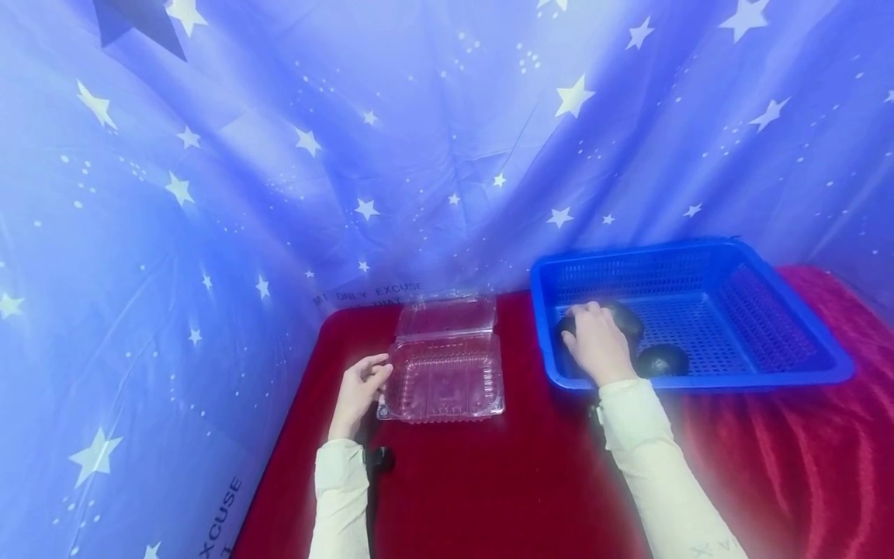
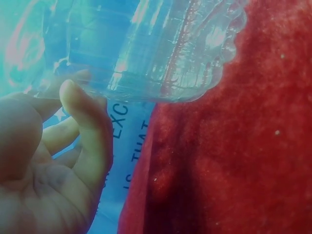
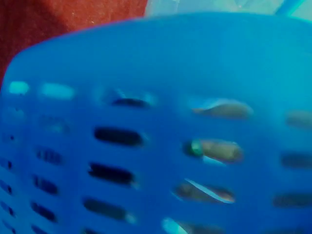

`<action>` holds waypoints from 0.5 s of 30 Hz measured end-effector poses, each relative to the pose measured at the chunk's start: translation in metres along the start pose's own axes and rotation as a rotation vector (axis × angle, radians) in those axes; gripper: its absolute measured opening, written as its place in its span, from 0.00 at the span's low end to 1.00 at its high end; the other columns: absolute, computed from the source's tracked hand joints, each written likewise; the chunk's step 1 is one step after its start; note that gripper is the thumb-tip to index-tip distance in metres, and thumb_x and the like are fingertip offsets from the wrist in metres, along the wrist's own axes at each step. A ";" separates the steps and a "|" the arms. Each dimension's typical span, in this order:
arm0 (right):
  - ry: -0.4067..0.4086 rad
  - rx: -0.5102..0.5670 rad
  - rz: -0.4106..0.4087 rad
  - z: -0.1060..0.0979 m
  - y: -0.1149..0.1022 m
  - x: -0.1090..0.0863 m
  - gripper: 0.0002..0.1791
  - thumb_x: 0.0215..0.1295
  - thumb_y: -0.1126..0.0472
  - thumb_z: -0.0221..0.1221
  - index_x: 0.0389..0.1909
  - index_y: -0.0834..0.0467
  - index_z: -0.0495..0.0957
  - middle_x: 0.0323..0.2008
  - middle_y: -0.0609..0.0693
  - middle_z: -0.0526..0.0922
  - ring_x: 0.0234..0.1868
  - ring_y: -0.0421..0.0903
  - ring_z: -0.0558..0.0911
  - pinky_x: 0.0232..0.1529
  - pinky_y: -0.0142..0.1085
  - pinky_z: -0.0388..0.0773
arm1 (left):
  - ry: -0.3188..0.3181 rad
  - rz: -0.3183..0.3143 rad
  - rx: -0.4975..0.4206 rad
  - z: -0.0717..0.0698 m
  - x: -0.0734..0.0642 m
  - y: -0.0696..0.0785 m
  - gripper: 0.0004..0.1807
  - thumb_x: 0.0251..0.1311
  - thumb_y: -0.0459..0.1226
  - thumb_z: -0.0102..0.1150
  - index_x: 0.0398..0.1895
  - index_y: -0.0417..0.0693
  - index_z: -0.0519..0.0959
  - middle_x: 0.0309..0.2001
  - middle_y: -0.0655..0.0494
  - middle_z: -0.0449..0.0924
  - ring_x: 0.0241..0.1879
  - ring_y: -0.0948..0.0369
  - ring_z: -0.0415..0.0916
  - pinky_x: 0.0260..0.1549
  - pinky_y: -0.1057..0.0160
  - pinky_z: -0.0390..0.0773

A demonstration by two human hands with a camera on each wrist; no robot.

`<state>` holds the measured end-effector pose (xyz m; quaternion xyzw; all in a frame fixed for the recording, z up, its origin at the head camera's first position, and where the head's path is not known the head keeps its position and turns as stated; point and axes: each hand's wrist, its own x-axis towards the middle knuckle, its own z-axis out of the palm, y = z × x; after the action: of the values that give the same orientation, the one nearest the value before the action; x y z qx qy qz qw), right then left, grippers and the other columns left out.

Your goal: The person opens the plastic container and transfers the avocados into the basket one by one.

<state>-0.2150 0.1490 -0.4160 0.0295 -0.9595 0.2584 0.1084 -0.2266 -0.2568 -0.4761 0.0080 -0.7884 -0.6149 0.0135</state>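
A clear plastic clamshell box (image 1: 447, 384) lies with its lid (image 1: 447, 316) folded back. My left hand (image 1: 359, 392) pinches the box's left edge between thumb and fingers; the left wrist view shows the thumb (image 2: 80, 107) against the plastic. Inside the blue basket (image 1: 698, 382), my right hand (image 1: 597, 341) curls its fingers over a dark, rounded fruit (image 1: 566, 326), perhaps an avocado, mostly hidden by the hand. Another dark fruit (image 1: 627, 322) is just right of the fingers, and one more (image 1: 663, 360) lies by the near wall. In the right wrist view, the basket's slotted wall (image 3: 156, 63) largely hides the hand.
Red cloth (image 1: 489, 481) covers the table. A blue curtain with stars (image 1: 447, 155) hangs behind it and along the left side. The basket stands right of the box, with a strip of red cloth between them.
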 end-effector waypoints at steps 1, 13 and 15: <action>-0.008 0.005 0.005 -0.002 0.000 0.000 0.21 0.65 0.63 0.60 0.56 0.70 0.74 0.54 0.73 0.74 0.56 0.72 0.72 0.50 0.67 0.74 | 0.000 -0.002 0.009 -0.001 0.000 0.000 0.21 0.64 0.36 0.64 0.59 0.36 0.77 0.40 0.34 0.81 0.22 0.64 0.73 0.17 0.69 0.75; 0.028 0.109 -0.013 -0.032 -0.008 -0.004 0.24 0.70 0.60 0.55 0.62 0.70 0.70 0.58 0.71 0.72 0.60 0.69 0.70 0.57 0.66 0.70 | 0.042 0.048 0.048 -0.013 0.002 0.028 0.20 0.67 0.34 0.61 0.59 0.33 0.77 0.42 0.36 0.81 0.27 0.64 0.73 0.19 0.68 0.80; 0.040 0.127 -0.027 -0.035 -0.008 -0.006 0.24 0.70 0.60 0.55 0.62 0.69 0.70 0.58 0.70 0.72 0.60 0.68 0.70 0.58 0.65 0.69 | 0.021 0.061 0.054 -0.009 0.002 0.035 0.20 0.67 0.34 0.60 0.59 0.33 0.76 0.43 0.34 0.80 0.27 0.64 0.73 0.20 0.68 0.80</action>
<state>-0.2019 0.1596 -0.3838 0.0440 -0.9383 0.3178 0.1288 -0.2285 -0.2571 -0.4396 -0.0092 -0.8044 -0.5927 0.0405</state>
